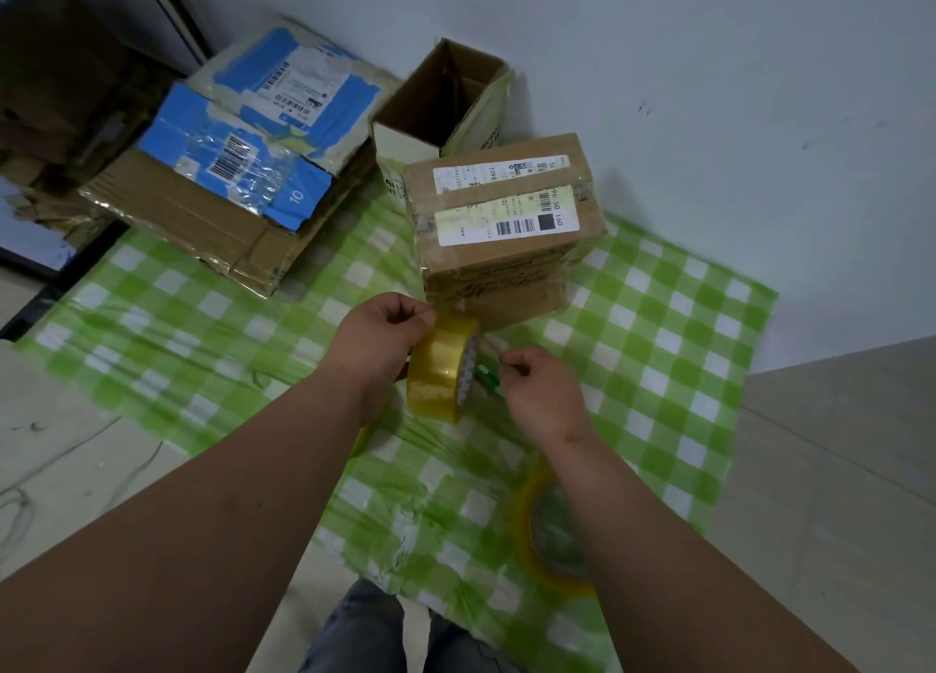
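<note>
Tape roll [441, 368] gripped by left hand [380, 338]; right hand [539, 391] just beside.

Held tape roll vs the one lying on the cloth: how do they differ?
The held tape roll is off the checked cloth, on edge in the grip of the left hand; the lying tape roll rests on that cloth. The held tape roll is mostly in view; the lying tape roll is partly behind the right forearm. The held one looks thickly wound, the lying one a thinner ring. Both are yellowish clear tape.
</note>
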`<action>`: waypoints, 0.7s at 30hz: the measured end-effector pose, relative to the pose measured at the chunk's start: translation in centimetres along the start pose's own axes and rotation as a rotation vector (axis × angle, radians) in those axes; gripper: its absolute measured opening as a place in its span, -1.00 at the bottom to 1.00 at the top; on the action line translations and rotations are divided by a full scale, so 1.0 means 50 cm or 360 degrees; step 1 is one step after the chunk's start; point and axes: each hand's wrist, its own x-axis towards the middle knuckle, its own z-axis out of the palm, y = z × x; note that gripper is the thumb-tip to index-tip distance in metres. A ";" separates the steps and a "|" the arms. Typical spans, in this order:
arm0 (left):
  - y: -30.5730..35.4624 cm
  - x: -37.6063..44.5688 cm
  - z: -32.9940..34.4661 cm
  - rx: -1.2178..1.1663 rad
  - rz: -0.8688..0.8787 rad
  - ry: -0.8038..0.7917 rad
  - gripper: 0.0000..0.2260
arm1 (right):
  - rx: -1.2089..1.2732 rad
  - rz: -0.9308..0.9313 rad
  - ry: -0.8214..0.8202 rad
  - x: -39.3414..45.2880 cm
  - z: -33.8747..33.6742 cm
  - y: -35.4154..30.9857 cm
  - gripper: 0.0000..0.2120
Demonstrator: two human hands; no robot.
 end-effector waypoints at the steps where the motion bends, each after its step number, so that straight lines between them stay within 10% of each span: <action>1: -0.002 -0.001 0.001 -0.0008 0.0002 0.0004 -0.95 | -0.0173 -0.0041 -0.0037 0.007 0.006 0.005 -0.74; 12: -0.013 0.000 0.004 -0.0165 -0.0014 -0.0003 -0.94 | -0.1030 -0.0272 -0.0001 0.043 0.042 0.021 -0.74; 21: -0.016 0.000 0.014 -0.0208 -0.0022 0.0089 -0.95 | -0.0835 -0.0146 -0.0309 0.047 -0.034 0.011 -0.66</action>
